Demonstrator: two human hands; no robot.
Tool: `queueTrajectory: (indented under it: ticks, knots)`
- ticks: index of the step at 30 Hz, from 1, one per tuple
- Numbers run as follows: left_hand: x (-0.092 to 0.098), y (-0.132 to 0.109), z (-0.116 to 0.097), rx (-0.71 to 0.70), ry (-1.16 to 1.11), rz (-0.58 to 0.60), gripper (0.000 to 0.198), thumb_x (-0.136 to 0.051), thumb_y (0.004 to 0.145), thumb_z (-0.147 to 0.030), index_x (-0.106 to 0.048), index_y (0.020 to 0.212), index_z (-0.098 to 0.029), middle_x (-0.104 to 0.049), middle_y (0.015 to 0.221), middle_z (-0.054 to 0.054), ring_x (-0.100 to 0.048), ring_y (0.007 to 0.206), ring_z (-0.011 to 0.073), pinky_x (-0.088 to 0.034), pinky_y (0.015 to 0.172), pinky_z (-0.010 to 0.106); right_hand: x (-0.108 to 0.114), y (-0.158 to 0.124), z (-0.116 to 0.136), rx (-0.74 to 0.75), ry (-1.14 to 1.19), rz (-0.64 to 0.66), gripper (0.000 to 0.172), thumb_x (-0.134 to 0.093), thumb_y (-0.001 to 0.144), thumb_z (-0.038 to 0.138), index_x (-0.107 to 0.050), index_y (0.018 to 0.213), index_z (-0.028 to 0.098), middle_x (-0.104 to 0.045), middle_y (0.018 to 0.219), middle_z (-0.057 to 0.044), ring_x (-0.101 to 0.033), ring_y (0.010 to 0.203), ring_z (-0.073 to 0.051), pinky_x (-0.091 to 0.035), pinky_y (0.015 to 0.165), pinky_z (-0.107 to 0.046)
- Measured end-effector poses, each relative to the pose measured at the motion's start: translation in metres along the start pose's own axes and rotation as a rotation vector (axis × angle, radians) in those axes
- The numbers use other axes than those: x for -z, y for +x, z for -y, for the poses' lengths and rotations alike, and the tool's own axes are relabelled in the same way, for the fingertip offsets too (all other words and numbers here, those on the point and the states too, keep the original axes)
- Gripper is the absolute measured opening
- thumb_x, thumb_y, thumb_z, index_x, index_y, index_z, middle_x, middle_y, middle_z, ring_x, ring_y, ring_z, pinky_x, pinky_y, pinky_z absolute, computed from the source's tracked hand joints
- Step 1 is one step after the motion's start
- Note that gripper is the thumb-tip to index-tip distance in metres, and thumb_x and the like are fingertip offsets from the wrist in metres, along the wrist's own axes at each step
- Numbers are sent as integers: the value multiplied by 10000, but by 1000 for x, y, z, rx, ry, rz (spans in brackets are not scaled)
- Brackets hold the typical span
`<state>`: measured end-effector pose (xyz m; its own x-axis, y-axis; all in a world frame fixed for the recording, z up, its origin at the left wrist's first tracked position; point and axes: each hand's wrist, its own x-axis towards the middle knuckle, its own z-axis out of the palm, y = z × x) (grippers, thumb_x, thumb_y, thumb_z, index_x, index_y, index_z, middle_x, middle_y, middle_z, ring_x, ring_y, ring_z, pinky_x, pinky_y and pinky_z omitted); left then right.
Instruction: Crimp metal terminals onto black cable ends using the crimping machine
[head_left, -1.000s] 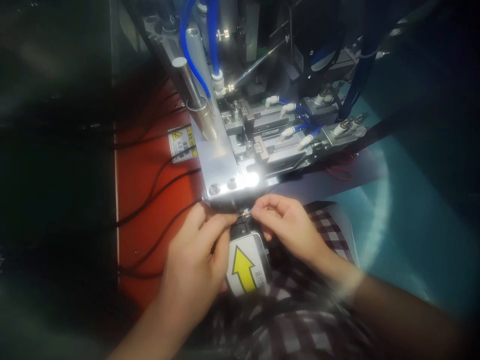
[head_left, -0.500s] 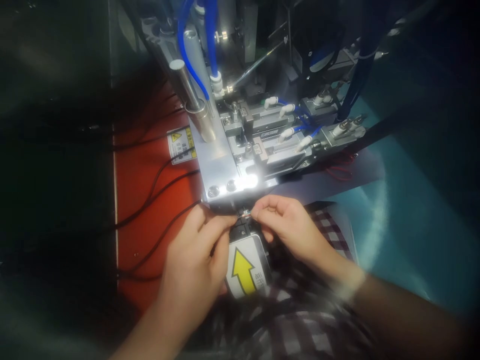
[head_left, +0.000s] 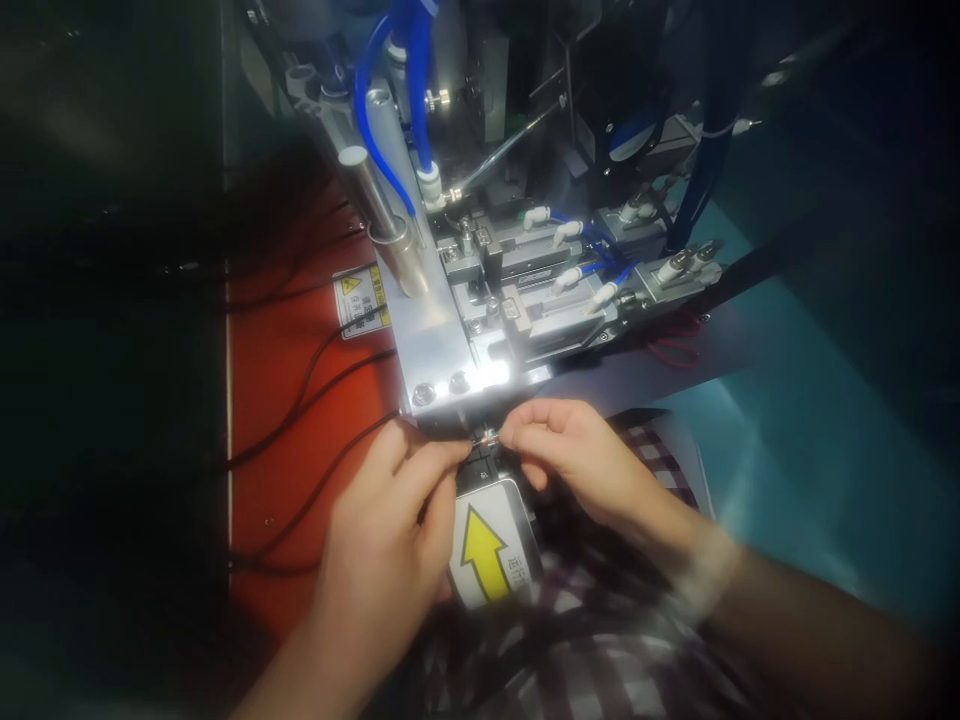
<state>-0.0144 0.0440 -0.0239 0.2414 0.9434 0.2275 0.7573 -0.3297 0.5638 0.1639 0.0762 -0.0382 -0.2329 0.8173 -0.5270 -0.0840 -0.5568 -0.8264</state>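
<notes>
My left hand [head_left: 390,530] and my right hand [head_left: 574,455] meet just below the front edge of a metal machine block [head_left: 442,345]. Both pinch a tiny shiny part [head_left: 486,438] between fingertips, left from the left side, right from the right side. What the part is stays too small to name. Directly under it sits a black fixture with a white label bearing a yellow arrow [head_left: 487,550] that points toward the machine.
The machine carries blue air hoses [head_left: 382,110], a steel cylinder [head_left: 379,215] and small pneumatic fittings [head_left: 585,270]. Black cables [head_left: 315,400] cross an orange-red surface at left, near a warning sticker [head_left: 360,298]. A teal surface [head_left: 772,450] lies right. Checked cloth [head_left: 600,640] covers my lap.
Both hands hold the same pinch at the machine's front edge. The view has shifted slightly, so everything sits a little lower and left.
</notes>
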Motion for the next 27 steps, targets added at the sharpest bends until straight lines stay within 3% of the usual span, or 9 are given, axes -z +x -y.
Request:
queueTrajectory:
  ticks: [9, 17, 27]
  knots:
    - [0, 1, -1, -1, -12, 3, 212, -529, 883, -67, -678, 975, -186, -569, 885, 14, -586, 762, 98, -465, 644, 181, 0, -2, -4, 106, -12, -36, 105, -678, 762, 191, -583, 731, 161, -501, 478, 80, -456, 451, -69, -334, 465, -194]
    - [-1, -1, 1, -10, -5, -6, 202, -539, 884, -70, -673, 983, -184, -554, 881, 2, -576, 745, 79, -453, 634, 162, 1, 1, 1, 7, 10, 7, 134, -584, 793, 106, -593, 664, 142, -494, 415, 81, -430, 428, -53, -349, 490, -188]
    - [-1, 0, 1, -2, -25, 0, 201, -530, 889, -74, -677, 984, -174, -538, 852, -4, -588, 672, 63, -467, 592, 155, 2, 0, -4, 24, 1, 31, 118, -624, 840, 235, -609, 777, 136, -529, 473, 72, -479, 459, -64, -375, 510, -196]
